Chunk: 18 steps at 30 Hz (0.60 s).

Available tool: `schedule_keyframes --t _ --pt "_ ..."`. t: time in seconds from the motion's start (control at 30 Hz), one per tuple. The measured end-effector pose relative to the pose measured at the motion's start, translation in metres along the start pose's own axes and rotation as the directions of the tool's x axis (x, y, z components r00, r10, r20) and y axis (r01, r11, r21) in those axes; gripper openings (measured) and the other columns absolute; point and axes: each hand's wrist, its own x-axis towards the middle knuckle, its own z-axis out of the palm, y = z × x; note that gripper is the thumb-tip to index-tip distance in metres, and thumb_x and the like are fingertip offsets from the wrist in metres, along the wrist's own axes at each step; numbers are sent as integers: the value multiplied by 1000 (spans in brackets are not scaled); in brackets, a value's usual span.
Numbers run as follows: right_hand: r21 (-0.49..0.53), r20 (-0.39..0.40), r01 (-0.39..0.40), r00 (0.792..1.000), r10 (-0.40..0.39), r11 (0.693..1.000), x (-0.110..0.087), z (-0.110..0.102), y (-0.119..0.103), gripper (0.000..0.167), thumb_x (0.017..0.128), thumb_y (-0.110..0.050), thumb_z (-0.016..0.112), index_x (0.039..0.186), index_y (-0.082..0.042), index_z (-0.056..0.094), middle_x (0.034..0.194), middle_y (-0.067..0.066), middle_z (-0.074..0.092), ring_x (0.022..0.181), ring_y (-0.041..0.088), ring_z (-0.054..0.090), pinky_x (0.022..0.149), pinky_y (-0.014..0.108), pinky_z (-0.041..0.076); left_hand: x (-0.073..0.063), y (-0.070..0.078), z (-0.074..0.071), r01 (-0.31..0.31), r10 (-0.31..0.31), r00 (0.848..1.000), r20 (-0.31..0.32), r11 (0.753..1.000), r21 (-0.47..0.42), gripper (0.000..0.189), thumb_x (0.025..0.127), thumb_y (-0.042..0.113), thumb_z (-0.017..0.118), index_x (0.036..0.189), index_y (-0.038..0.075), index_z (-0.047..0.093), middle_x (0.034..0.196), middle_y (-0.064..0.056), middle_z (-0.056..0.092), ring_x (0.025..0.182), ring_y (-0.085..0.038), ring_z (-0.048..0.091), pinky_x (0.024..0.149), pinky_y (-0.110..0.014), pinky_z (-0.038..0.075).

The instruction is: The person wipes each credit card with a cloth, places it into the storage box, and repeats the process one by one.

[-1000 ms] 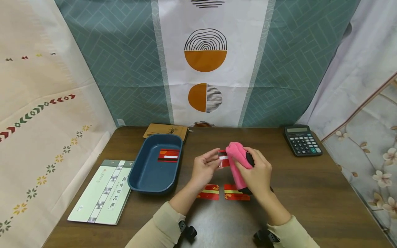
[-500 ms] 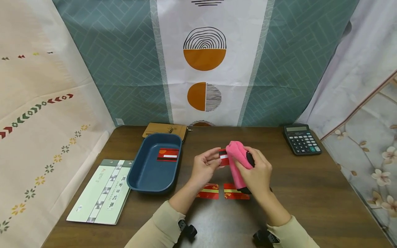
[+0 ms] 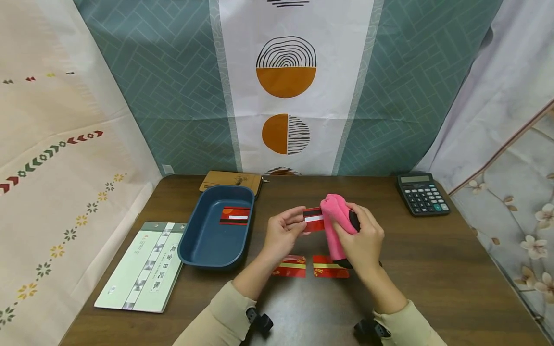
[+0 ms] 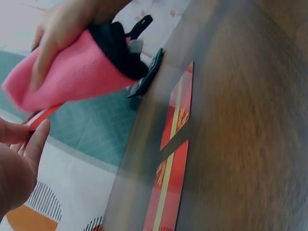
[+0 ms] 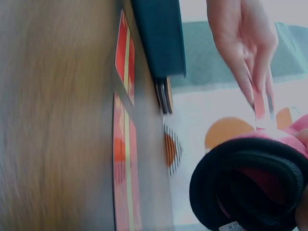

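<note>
My left hand (image 3: 279, 235) pinches the left end of a red bank card (image 3: 313, 219) with a black stripe and white strip. My right hand (image 3: 364, 240) grips a pink fleecy cloth (image 3: 334, 226) with a black edge, bunched over the card's right end, which is hidden. In the right wrist view, the black edge (image 5: 202, 192) of the cloth is rolled into a tube with a small white label. Below the hands, two red and gold cards, one left (image 3: 292, 270) and one right (image 3: 331, 272), lie side by side on the table.
A blue tray (image 3: 203, 247) left of the hands holds another red card (image 3: 234, 216). Beside it lies a pale green account book (image 3: 138, 269), and behind it a tan notebook (image 3: 229, 179). A black calculator (image 3: 423, 194) sits at the back right of the brown table (image 3: 433, 274).
The cloth and right hand have shifted slightly right along the card, so more of its striped face shows. The left hand still holds its end, slightly farther left.
</note>
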Motion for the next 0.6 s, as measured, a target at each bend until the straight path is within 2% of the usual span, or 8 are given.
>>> schedule_keyframes --t 0.03,0.13,0.23,0.4,0.6 --pt "15 14 5 1000 -6 1000 -1 1 -2 44 72 -6 90 111 2 71 102 15 72 86 29 69 87 14 52 0 -1 2 0 0 1000 11 1000 7 36 92 -17 61 128 -11 62 112 -30 69 95 -29 73 76 -36 63" --pt "69 56 42 997 -46 997 -5 4 -9 45 72 -8 91 112 2 70 103 16 72 87 29 70 89 10 48 0 -3 6 -14 13 999 45 999 37 36 93 -17 57 129 -12 61 113 -29 69 96 -24 72 77 -35 63" --pt "77 49 57 997 -61 995 -6 4 -11 46 71 -8 91 111 3 71 103 16 71 87 30 70 91 9 47 -1 -2 6 -15 12 999 49 999 47 36 93 -16 57 129 -12 61 112 -28 70 96 -24 72 76 -34 63" --pt "19 -26 8 1000 -7 1000 0 -4 5 44 71 -5 91 110 3 71 102 17 72 88 33 68 91 4 42 -2 4 -3 11 -11 1000 -4 999 41 35 92 -14 64 127 -11 63 108 -28 71 91 -29 74 74 -36 63" --pt "-2 -53 -16 998 15 1000 4 -12 18 43 73 -6 90 111 3 72 103 18 72 89 34 68 89 4 42 -2 6 -16 56 -52 995 -88 998 39 36 91 -13 65 126 -6 66 107 -25 72 91 -25 73 75 -37 63"
